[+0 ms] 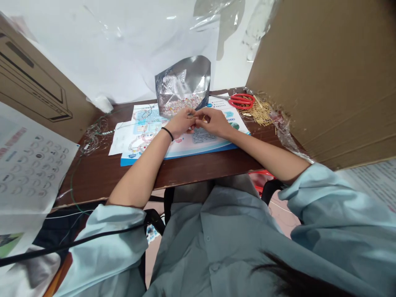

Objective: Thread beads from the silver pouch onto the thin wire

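Observation:
My left hand and my right hand meet above the printed sheet, fingertips pinched together. Whatever lies between their fingers is too small and covered to name; a tiny yellowish spot shows by the right fingers. Just behind the hands stands an open silver pouch with many small pink and white beads at its bottom. Strands of beads lie on the sheet to the left of my left wrist, which wears a black band.
Red-handled scissors rest at the back right, beside a pile of gold-coloured pins and clear plastic wrap. Tangled clear thread lies on the left of the brown table. Cardboard walls flank both sides.

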`<state>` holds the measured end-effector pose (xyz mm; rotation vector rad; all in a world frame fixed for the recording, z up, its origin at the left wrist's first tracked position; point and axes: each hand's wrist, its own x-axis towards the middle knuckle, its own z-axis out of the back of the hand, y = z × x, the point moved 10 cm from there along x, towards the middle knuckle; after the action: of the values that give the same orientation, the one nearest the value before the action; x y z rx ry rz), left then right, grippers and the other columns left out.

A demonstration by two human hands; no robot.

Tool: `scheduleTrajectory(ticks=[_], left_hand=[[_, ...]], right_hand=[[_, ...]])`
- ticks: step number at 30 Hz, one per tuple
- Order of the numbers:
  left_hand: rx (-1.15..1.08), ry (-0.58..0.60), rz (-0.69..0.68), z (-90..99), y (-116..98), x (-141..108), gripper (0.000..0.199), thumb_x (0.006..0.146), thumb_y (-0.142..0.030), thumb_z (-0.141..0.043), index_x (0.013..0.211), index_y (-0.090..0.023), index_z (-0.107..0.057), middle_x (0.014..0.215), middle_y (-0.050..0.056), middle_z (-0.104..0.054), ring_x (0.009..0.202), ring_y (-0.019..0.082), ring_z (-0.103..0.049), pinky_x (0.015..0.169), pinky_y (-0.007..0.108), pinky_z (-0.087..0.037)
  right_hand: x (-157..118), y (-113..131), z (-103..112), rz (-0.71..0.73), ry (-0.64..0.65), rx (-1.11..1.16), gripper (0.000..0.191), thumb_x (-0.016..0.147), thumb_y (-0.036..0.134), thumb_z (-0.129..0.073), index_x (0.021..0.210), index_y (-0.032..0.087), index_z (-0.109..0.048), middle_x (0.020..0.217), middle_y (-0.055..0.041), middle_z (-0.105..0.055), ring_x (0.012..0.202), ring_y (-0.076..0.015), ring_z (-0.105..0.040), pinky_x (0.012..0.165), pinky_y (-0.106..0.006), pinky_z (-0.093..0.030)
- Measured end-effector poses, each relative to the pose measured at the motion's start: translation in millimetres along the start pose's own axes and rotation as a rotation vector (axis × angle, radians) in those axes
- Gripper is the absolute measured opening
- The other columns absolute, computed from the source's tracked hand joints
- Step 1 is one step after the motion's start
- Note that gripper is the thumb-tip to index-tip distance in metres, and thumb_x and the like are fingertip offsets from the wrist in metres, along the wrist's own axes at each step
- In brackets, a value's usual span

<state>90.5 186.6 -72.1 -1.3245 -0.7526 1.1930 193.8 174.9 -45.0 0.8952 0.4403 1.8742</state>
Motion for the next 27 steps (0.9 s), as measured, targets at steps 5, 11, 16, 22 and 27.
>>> scheduleTrajectory(ticks=[5,11,16,22,27], left_hand=[[0.008,-0.022,-0.016,10.1,-0.8,4.8,0.026,0.078,-0.002,-0.069,0.090,-0.019,-0.052,0.058,-0.005,-0.057,0.048,0.006,-0.049,0.049,0.016,-0.038],[-0.096,-0.075,-0.063,20.4,-7.2,8.8,0.028,0.075,0.002,-0.069,0.090,-0.018,-0.056,0.063,-0.002,-0.055,0.053,0.007,-0.052,0.053,0.019,-0.043],[0.008,-0.162,-0.177,42.8,-22.6,8.4,0.020,0.080,-0.002,-0.063,0.087,-0.019,-0.057,0.061,-0.003,-0.055,0.052,0.006,-0.049,0.051,0.015,-0.038],[0.100,-0.085,-0.163,35.8,-23.1,4.9,0.011,0.079,-0.010,-0.070,0.080,-0.018,-0.061,0.059,0.001,-0.060,0.053,0.008,-0.049,0.049,0.016,-0.034],[0.256,0.007,-0.156,17.6,-18.1,4.4,0.014,0.076,-0.009,-0.072,0.066,-0.016,-0.064,0.054,0.001,-0.057,0.049,0.007,-0.046,0.047,0.018,-0.030]], right_hand=[[-1.2,-4.2,-3.0,-0.017,-0.030,-0.084,0.019,0.085,0.024,-0.058,0.088,0.020,-0.077,0.087,-0.0042,-0.074,0.083,-0.0199,-0.061,0.083,-0.033,-0.046],[-6.7,-6.5,7.5,-0.100,-0.121,-0.166,0.024,0.090,0.033,-0.057,0.089,0.025,-0.079,0.087,-0.0025,-0.074,0.085,-0.0207,-0.064,0.081,-0.033,-0.046],[-7.4,-11.0,10.9,-0.129,-0.154,-0.173,0.021,0.091,0.034,-0.060,0.093,0.026,-0.079,0.086,-0.0017,-0.074,0.086,-0.0206,-0.064,0.080,-0.033,-0.046],[-6.8,-12.0,10.7,-0.154,-0.131,-0.162,0.022,0.092,0.035,-0.059,0.094,0.026,-0.079,0.089,-0.0021,-0.074,0.088,-0.0213,-0.064,0.081,-0.033,-0.046],[-5.8,-9.0,7.8,-0.128,-0.098,-0.156,0.022,0.093,0.035,-0.059,0.093,0.026,-0.079,0.089,-0.0030,-0.074,0.088,-0.0216,-0.064,0.079,-0.033,-0.045]])
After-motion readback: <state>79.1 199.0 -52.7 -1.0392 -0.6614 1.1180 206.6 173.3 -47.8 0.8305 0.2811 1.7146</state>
